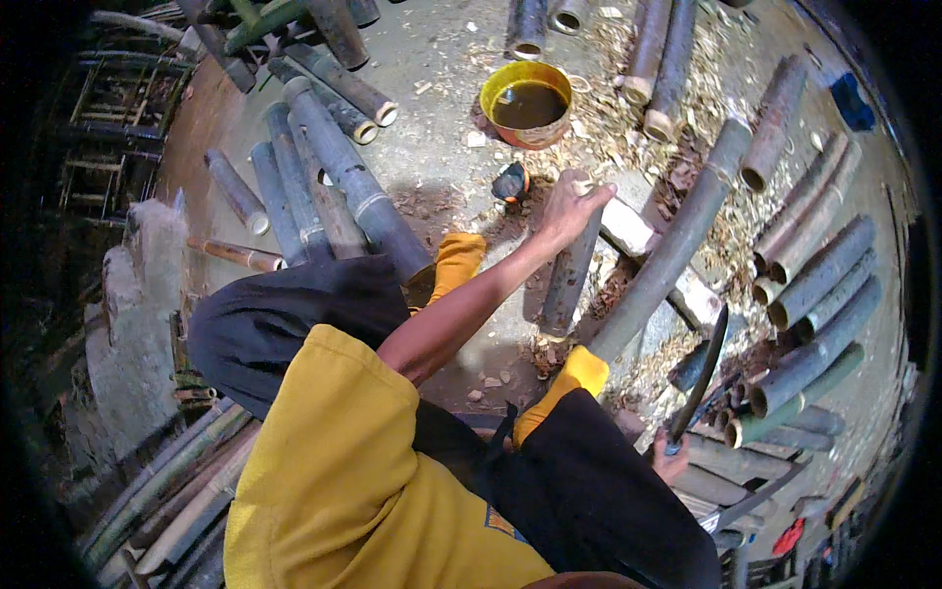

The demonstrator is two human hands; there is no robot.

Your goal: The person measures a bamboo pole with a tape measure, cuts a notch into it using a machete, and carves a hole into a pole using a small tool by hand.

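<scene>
My left hand [577,208] is closed around the upper end of a short dark bamboo tube [567,287], which slants down toward my feet. Beside it lies a pale, chipped block [629,227]. In my right hand [671,459], out by my right knee, is the handle of a machete [703,381]; its long, slightly curved blade points up and away from me. Between the two hands a long bamboo pole [677,240] runs diagonally, its near end by my yellow-covered right foot. Just left of my left hand sits a small dark object [510,184] with an orange edge.
A yellow-rimmed bowl of dark liquid [526,137] stands ahead among wood chips [589,83]. Cut bamboo tubes lie to the left [343,177] and right [819,285]. More poles [186,481] are piled behind my left side. A blue object [852,102] lies far right.
</scene>
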